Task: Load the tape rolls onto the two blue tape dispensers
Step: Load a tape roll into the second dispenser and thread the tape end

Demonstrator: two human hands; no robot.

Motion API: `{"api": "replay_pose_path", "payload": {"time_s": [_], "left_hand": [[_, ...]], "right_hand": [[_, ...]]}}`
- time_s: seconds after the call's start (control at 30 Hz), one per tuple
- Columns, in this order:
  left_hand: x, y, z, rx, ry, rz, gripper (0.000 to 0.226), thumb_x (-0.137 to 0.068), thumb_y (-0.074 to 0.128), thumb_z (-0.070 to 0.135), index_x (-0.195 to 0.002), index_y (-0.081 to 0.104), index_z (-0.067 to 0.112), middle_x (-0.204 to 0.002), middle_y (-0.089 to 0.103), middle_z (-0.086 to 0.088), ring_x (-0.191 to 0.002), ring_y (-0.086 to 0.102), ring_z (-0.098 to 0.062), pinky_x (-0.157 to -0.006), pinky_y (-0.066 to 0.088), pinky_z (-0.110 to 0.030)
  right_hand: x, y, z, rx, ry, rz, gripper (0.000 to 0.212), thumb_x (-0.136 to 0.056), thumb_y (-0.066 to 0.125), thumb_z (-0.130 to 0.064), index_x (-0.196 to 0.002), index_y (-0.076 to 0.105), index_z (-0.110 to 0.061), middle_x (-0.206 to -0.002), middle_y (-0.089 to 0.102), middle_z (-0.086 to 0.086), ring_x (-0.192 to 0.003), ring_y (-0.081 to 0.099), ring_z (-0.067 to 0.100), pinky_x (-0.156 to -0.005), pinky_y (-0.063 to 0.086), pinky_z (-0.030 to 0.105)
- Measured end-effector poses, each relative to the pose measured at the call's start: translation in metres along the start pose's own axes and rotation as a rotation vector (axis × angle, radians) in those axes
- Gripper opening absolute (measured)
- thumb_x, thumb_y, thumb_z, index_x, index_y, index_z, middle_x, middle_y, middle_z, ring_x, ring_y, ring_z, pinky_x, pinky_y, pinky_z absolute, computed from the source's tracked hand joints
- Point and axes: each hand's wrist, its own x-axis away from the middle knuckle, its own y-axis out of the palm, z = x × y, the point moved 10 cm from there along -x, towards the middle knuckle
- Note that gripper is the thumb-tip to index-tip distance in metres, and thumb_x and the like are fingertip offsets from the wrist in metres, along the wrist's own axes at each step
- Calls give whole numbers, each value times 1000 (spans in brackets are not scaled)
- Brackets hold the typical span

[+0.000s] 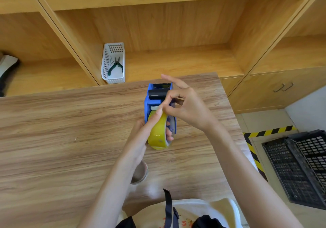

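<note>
One blue tape dispenser (151, 102) lies on the wooden table (61, 130), its toothed cutter pointing away from me. A yellowish tape roll (157, 134) sits in its near end. My left hand (142, 130) wraps around the roll, fingers through its core and forefinger laid along its top. My right hand (183, 104) pinches the loose tape end just behind the black roller (157, 92), with the forefinger stretched out. A second, brownish tape roll (141, 172) lies on the table under my left forearm, partly hidden. I see no second dispenser.
A white perforated basket (113, 63) holding green-handled pliers (115, 65) stands in the shelf behind the table. Black plastic crates (298, 166) sit on the floor at the right, beside yellow-black hazard tape (269, 131). Wooden cabinets line the back.
</note>
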Motion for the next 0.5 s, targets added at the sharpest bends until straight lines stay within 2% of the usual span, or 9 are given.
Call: {"api": "replay_pose_path", "payload": {"time_s": [0.07,0.13,0.23,0.3,0.4,0.5], "left_hand": [[-1,2,-2,43,-53,-27,46,-83,63,47,-92,74,3,-78,73,-17,-59,70,-23,-57,59,-30],[0,2,-2,54,-62,-23,45,-85,64,45,-94,75,2,-82,74,-17,-59,70,-22,-57,59,-30],[0,-1,-1,34,-36,42,41,-87,64,44,-87,78,6,-77,74,-15,-57,69,-21,-56,57,-29],[0,-3,-1,10,-24,80,40,-86,65,47,-81,79,9,-74,74,-13,-56,69,-21,-57,57,-30],[1,-5,-1,-17,-19,126,44,-87,65,48,-75,77,8,-68,73,-13,-55,69,-21,-58,57,-29],[0,-8,-3,-39,-59,156,53,-83,64,56,-64,75,9,-59,70,-13,-49,66,-20,-53,55,-25]], "right_hand": [[-1,2,-2,109,-16,7,10,-82,72,-5,-72,71,-7,-139,49,-14,-102,50,-15,-87,44,19],[-3,3,-2,201,-16,16,13,-82,71,-9,-71,66,-12,-150,45,-9,-110,52,-11,-89,43,24],[-3,6,2,302,10,13,17,-84,66,-16,-70,57,-22,-155,39,-13,-107,54,-6,-90,47,45],[-2,6,-1,337,11,23,17,-85,64,-18,-71,55,-23,-154,40,-14,-105,55,-3,-92,47,52],[1,3,-9,403,-11,59,16,-85,63,-17,-72,54,-20,-150,45,-16,-112,60,6,-89,50,48],[2,2,-14,452,-20,88,14,-86,64,-16,-75,56,-19,-146,49,-19,-105,65,16,-82,52,43]]}}
